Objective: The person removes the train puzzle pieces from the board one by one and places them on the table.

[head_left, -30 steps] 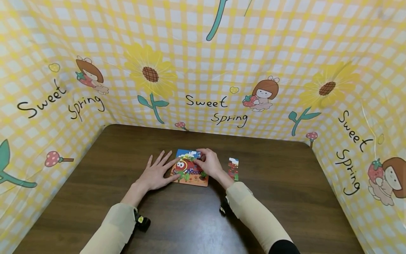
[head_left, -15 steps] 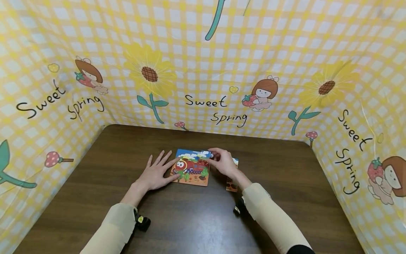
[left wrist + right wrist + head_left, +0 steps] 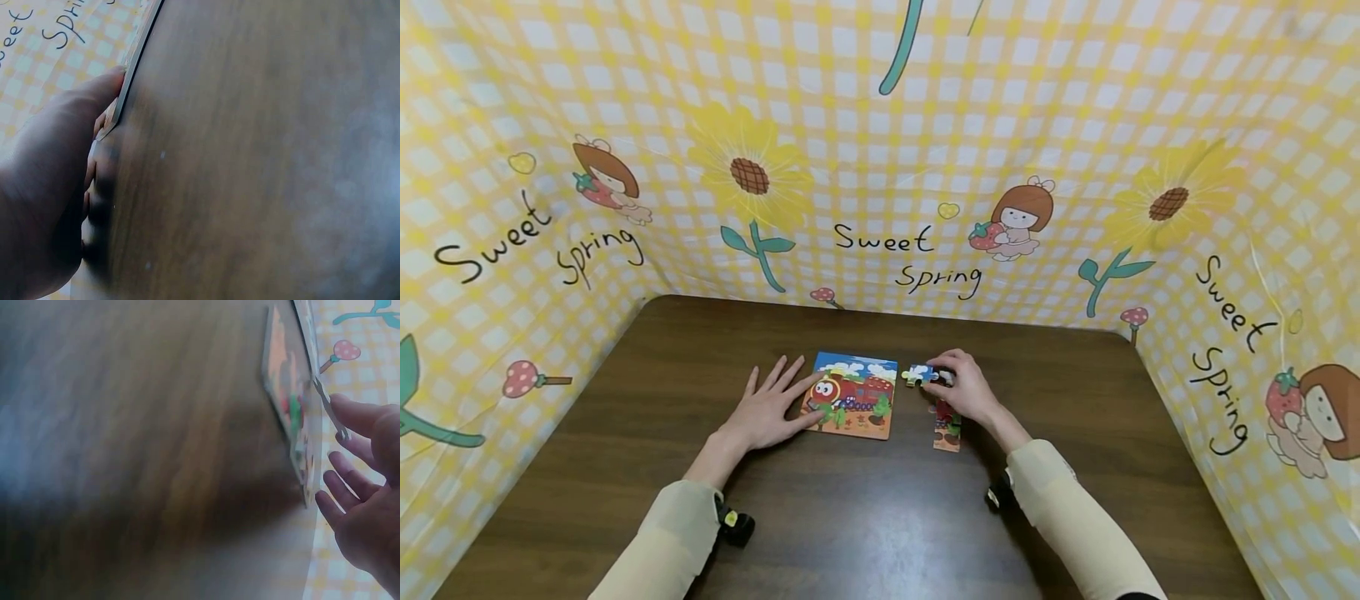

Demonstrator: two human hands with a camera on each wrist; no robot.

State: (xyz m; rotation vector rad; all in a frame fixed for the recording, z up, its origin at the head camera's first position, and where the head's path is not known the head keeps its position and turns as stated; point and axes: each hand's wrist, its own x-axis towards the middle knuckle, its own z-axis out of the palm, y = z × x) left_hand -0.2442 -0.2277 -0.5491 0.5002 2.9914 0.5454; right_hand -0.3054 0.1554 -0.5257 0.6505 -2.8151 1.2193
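Blue-and-white interlocking jigsaw piece (image 3: 919,375): pinched in the right hand (image 3: 967,390), now carried off the board | multicoloured interlocking jigsaw strip (image 3: 947,435): just below, suggesting joining there | flat rectangular red-train picture board (image 3: 859,418): left of both, touched by left hand (image 3: 767,414), fingers spread, grasping nothing | brown wood-grain table (image 3: 820,517): beneath.

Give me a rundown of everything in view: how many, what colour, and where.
Table: one, brown, across the foreground.
Printed cloth: count unclear, yellow-and-white check, behind and beside the table.
Train board: one, multicoloured, on the table.
Jigsaw section: one, mostly blue and white, right of the train board.
Jigsaw strip: one, red, green and brown, also right, partly hidden.
Sleeves: two, beige, lower left and right.
Wrist cameras: two, black, one by each sleeve.
Left hand: one, spread at the train board's left.
Right hand: one, pinching the jigsaw section.
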